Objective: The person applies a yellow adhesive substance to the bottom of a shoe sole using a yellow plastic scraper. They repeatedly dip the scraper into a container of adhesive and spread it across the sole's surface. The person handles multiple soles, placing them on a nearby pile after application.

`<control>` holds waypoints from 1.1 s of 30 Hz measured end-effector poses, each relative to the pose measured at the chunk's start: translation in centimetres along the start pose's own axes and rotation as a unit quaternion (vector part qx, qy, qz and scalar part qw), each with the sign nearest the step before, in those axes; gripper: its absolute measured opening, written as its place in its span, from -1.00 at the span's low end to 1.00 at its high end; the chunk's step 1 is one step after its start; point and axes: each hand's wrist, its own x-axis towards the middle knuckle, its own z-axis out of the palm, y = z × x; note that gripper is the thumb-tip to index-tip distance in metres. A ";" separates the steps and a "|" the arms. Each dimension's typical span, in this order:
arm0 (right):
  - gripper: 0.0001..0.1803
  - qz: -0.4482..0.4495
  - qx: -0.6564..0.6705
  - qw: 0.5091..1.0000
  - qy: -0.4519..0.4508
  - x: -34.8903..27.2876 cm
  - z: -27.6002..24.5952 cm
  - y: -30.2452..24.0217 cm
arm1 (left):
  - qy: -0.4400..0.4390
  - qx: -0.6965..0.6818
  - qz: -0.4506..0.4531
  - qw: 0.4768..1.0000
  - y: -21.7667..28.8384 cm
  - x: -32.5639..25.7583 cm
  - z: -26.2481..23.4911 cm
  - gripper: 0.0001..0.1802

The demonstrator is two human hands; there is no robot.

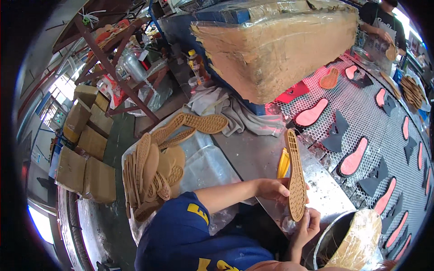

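Several brown cardboard boxes (pixel 86 149) were stacked on the floor at the far left, plain and rectangular, some lying flat and some upright. A large tan block wrapped in clear plastic film (pixel 275 47) sat above the bench at the top centre, resting on a blue base. A small bottle with a yellow cap (pixel 195 63) stood just left of it, bearing what may have been a label; it was too small to tell.
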 end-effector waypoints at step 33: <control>-0.75 -0.067 -0.120 0.990 -0.038 -0.1 -0.2 0.1 | 0.111 0.138 0.025 0.984 -0.5 0.6 -0.5 -0.10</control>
